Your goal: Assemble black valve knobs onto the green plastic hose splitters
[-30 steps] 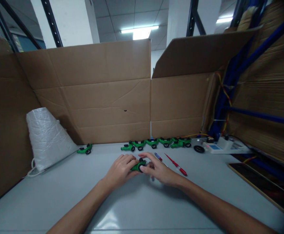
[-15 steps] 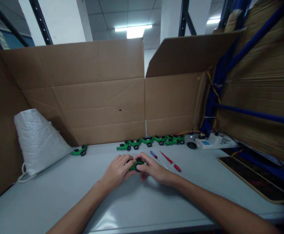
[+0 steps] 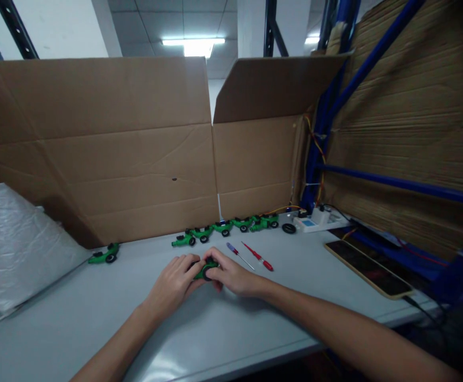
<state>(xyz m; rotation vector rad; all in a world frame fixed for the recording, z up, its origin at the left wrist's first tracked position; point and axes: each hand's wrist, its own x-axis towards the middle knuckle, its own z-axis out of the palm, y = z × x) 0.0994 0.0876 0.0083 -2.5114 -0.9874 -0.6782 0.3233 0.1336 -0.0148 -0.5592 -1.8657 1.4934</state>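
Worktop: pale and glossy, a bright reflection near its front edge.
Backing: creased cardboard upright along the far side, small dark hole left of the seam.
Far row: green toy vehicles, dark wheels, lined up close before the cardboard. Right-end ones overlap in view; count unsure.
Left side: bulky white bag, cord loop at its near corner. Single green vehicle by the bag's tapered end; contact between them not clear.
Tools: blue-handled screwdriver and red screwdriver, side by side, apart, both just beyond the right hand.
Right side: black ring lying flat near a white power strip with a plug in it. Phone-like black slab toward the right edge, blue metal frame behind.
In the way: fingers cover much of the held piece; its lower side is hidden.
Held piece: green toy, black wheel showing, between the two hands, mid-worktop, nearer than the row.
Left hand: fingers bent over the toy's left end, gripping it.
Right hand: half curled, thumb on the wheel, forefinger arched over the top; grasping the same toy.
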